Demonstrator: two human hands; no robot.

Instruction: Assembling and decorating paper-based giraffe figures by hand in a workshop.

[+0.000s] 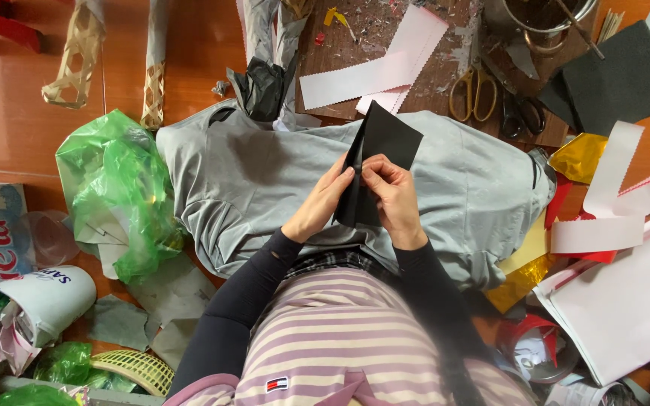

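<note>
A folded sheet of black paper (382,143) is held up over a grey cloth (265,180) spread on my lap and the floor. My left hand (321,201) pinches the sheet's left fold from below. My right hand (394,197) grips its lower right part, thumb on top. Both hands touch the paper close together. My dark sleeves and striped top fill the lower middle.
A green plastic bag (114,188) lies left. White pinked paper strips (374,68) rest on a board ahead, with yellow-handled scissors (473,94) and a dark felt sheet (618,71). Gold foil (577,156), red and white papers (618,218) pile right. A white cup (47,297) lies lower left.
</note>
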